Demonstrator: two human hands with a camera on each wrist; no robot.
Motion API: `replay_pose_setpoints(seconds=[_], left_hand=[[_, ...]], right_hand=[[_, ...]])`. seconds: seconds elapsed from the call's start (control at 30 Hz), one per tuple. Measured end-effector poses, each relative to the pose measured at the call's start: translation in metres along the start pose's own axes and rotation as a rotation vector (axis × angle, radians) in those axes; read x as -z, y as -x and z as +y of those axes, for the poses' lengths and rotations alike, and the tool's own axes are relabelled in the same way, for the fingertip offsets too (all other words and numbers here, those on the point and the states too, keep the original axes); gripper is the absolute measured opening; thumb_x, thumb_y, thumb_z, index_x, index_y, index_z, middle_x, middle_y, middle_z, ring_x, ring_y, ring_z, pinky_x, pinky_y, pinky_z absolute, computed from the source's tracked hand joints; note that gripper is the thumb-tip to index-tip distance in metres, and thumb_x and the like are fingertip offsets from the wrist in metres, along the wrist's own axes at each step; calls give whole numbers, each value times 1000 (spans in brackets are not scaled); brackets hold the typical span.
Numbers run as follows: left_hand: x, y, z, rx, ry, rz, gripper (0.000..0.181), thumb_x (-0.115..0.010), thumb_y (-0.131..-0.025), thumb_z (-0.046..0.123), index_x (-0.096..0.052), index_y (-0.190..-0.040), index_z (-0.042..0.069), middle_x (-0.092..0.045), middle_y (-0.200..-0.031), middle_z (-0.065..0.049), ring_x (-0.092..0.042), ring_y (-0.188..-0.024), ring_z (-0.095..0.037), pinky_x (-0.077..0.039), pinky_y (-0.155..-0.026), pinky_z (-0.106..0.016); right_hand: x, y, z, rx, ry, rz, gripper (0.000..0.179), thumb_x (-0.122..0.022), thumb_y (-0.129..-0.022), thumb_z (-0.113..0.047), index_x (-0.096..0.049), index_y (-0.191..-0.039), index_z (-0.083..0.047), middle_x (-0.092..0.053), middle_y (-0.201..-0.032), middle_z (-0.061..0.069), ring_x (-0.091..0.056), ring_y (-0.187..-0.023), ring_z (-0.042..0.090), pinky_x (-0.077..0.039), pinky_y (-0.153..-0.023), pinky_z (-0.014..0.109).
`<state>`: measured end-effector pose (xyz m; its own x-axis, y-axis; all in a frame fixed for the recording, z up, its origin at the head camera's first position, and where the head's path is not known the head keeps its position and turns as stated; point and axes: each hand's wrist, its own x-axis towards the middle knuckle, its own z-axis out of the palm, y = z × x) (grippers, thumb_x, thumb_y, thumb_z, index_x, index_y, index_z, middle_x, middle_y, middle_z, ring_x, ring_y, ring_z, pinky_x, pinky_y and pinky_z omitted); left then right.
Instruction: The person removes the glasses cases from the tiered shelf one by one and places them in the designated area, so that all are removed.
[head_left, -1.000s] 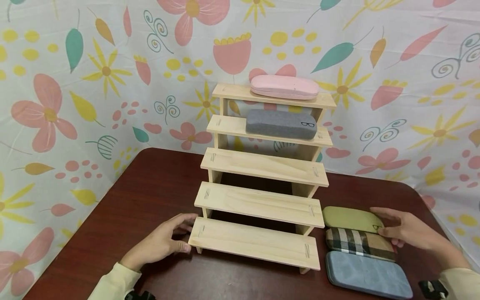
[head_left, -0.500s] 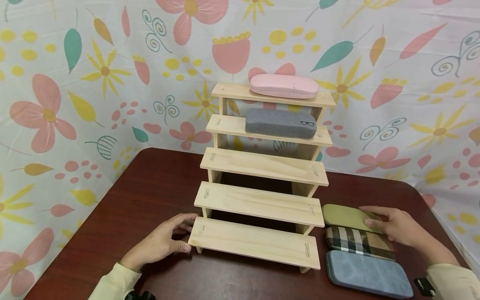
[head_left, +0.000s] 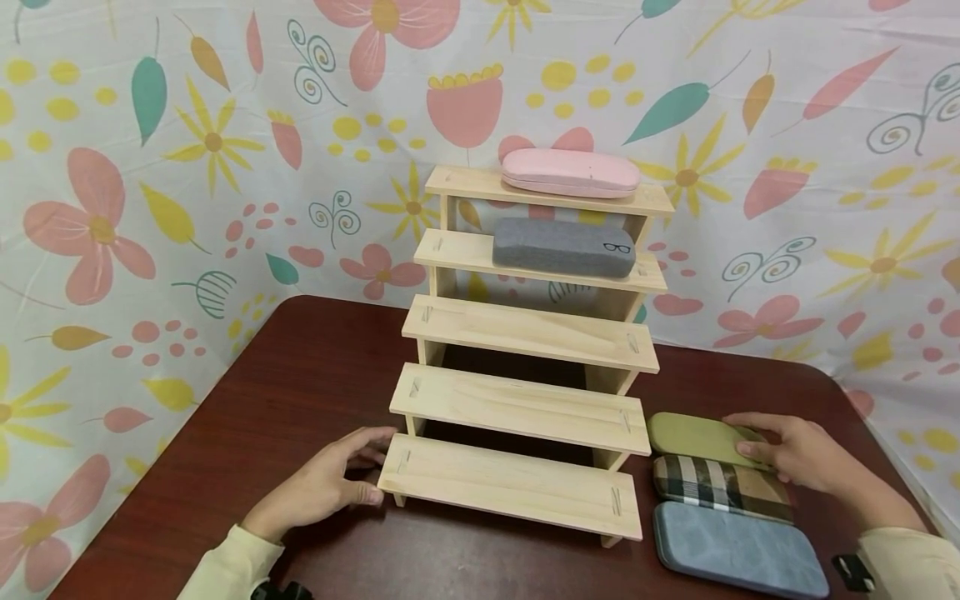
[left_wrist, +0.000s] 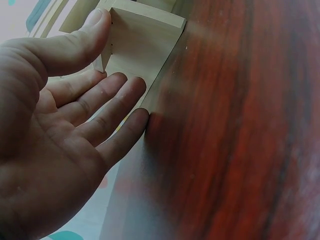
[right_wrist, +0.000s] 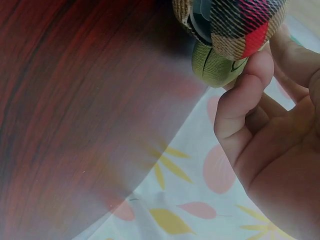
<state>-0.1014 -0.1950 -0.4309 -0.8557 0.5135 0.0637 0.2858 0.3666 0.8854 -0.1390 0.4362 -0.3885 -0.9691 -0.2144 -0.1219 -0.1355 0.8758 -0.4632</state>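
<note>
At the right of the table, my right hand (head_left: 802, 450) pinches the right end of a green glasses case (head_left: 693, 435). Its thumb lies on top and the fingers reach over the far side. In the right wrist view the curled fingers meet the green case's end, partly hidden behind a plaid glasses case (right_wrist: 245, 25). My left hand (head_left: 318, 483) is beside the left end of the lowest step of a stepped wooden rack (head_left: 517, 408). Thumb and index finger are at that step's edge; the other fingers extend loosely in the left wrist view.
A blue glasses case (head_left: 738, 548) lies in front of the plaid one. On the rack's top step sits a pink glasses case (head_left: 570, 173), with a grey glasses case (head_left: 562, 247) one step lower. Behind the dark red table (head_left: 247, 417) hangs a patterned cloth (head_left: 247, 150).
My right hand has moved left onto the green case, its thumb now on the top. My left hand and the cases on the rack have stayed in place.
</note>
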Motion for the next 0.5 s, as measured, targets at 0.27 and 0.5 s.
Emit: replay_pose_setpoints(seconds=[0.27, 0.5], left_hand=[[0, 0, 0, -7, 0, 0, 76, -82, -82, 12, -45, -147, 3, -60, -124, -9, -61, -110, -27, -49, -90, -37], [0, 1, -1, -9, 2, 0, 75, -82, -83, 13, -45, -148, 3, -60, -125, -9, -60, -110, -27, -49, -90, -38]], right_hand=[[3, 0, -4, 4, 4, -18, 44, -69, -97, -21, -62, -135, -1, -68, -105, 15, -50, -45, 17, -43, -50, 31], [4, -1, -11, 38, 31, -13, 42, -69, -97, -16, -62, -135, -2, -69, -104, 16, -50, -45, 15, -43, -51, 30]])
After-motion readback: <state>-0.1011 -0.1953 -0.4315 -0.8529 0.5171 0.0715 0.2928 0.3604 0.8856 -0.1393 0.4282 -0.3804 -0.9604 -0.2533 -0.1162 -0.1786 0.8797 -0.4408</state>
